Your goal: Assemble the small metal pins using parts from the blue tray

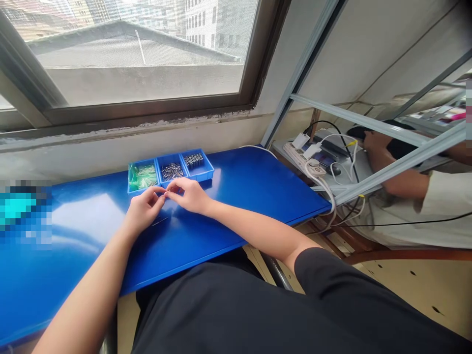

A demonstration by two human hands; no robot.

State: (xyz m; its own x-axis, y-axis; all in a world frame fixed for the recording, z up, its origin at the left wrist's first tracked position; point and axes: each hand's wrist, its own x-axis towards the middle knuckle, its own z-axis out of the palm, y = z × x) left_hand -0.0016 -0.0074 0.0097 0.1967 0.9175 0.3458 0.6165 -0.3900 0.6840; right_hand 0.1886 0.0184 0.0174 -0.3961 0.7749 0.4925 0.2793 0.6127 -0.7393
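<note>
My left hand (144, 209) and my right hand (189, 193) meet fingertip to fingertip over the blue table, just in front of a blue tray (201, 175) with three compartments. Both hands are closed in a pinch; whatever lies between the fingertips is too small to make out. Green plastic bags (137, 177) and pale thin pieces fill the left compartment. Small metal pins (172, 171) lie loose in the middle one. Short metal cylinders (193, 160) stand in rows in the right one. A thin dark rod (160, 221) lies on the table below my left hand.
The blue table (243, 191) runs along a wall under a window. On the right stands a metal frame (354, 120), with a power strip (306, 157), white cables and another person's arm (396, 174) beyond it. A blurred dark and turquoise item (18, 206) is at the far left.
</note>
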